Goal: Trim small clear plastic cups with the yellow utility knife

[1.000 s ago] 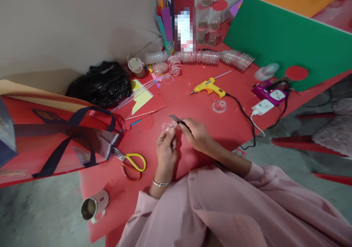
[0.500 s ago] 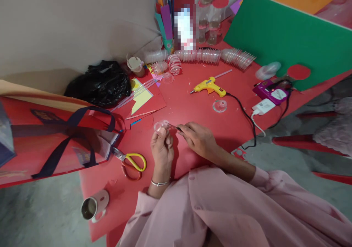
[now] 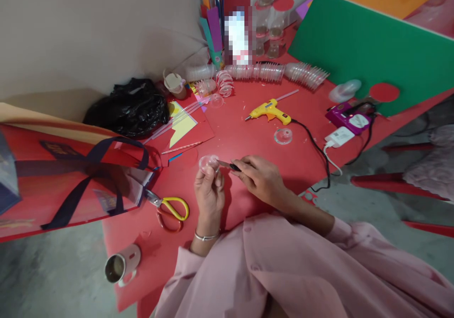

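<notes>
Plastic piece (image 3: 205, 164), clear: being held above red table (image 3: 241, 141), clamped between thumb and fingers of left hand (image 3: 209, 195). Knife (image 3: 224, 164): being gripped in right hand (image 3: 265, 180), fingers closed on dark handle, blade pointing at piece's right side; tip contact, can't tell. Glue gun (image 3: 271, 111): lying beyond hands, to right, near clear disc (image 3: 283, 136). Scissors (image 3: 155, 198): lying left of left hand. Mug (image 3: 132, 257): sitting near table's left edge.

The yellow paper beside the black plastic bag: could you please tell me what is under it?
A red sheet shows beneath the right edge of the yellow paper; anything else directly underneath is covered.
</notes>
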The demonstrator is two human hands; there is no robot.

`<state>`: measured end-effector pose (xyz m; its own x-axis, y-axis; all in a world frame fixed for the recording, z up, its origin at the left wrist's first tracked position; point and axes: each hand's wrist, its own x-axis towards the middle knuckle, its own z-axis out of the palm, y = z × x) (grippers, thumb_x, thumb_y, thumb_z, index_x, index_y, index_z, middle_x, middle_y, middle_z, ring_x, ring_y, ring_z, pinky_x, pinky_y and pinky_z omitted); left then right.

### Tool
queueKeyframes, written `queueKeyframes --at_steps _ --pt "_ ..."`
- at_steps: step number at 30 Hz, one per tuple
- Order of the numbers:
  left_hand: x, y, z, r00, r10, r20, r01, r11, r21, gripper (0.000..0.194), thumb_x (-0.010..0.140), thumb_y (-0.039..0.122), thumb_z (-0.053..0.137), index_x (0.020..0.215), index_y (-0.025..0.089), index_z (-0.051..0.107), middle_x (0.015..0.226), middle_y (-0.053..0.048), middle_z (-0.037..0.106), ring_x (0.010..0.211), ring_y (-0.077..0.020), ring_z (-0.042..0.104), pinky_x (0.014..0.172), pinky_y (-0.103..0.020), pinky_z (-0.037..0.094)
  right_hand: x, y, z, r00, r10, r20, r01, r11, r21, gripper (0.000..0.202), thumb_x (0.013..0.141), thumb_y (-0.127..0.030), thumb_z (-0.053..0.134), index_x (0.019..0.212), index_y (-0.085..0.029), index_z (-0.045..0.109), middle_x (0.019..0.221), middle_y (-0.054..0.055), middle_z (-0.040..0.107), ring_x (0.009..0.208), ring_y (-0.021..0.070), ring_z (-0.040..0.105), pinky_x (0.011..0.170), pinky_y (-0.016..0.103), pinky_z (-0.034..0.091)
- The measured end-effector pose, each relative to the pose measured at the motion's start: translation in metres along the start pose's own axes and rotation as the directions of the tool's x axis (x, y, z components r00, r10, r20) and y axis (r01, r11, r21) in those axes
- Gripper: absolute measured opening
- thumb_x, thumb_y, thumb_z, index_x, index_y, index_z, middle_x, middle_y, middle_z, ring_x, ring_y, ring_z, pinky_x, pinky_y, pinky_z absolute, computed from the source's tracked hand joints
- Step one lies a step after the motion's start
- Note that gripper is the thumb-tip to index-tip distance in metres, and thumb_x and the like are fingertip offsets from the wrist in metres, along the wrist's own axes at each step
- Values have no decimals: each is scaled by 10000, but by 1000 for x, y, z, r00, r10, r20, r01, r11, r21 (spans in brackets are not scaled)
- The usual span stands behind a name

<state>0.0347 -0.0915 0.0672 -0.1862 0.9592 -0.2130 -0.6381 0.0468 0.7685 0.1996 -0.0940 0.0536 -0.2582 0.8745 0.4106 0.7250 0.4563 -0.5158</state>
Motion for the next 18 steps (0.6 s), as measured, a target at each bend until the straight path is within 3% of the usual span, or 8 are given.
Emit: queueKeyframes --at_steps 5,8,12,18 --pt "0 0 1 1000 8 -23 -7 1000 24 302 748 373 906 891 161 745 862 -28 731 482 -21 409 418 -163 334 -4 5 4 996 15 88 -22 996 85 396 1064 -437 518 1389 -243 631 1034 78 726 931 195 662 822 310 496" --pt "-1 -3 1 999 20 -27 -19 999 48 308 750 374 906 907 166 742 808 -21 712 483 -27 398 421 -166 330 -7 5 4 990 39 135 -54 993 106 414 1083 -443 464 1414 -243 611 958 63 702 854 179 646 777 294 489" --pt "0 -4 0 999 22 -39 -20 999 50 297 739 339 919 881 171 720 677 25 615 496 -38 424 435 -162 335 -8 2 3 989 49 137 -66 990 122 439 1096 -422 407 1457 -232 568 1018 83 666 902 193 624 779 302 489" --pt "-1 -6 1 999 43 -31 -41 998 55 327 708 325 938 865 175 692 712 32 610 515 -34 454 453 -156 366 -5 4 -3 980 44 194 -93 964 248 409 1102 -378 392 1467 -277 548 1009 59 646 898 181 623 814 299 500"
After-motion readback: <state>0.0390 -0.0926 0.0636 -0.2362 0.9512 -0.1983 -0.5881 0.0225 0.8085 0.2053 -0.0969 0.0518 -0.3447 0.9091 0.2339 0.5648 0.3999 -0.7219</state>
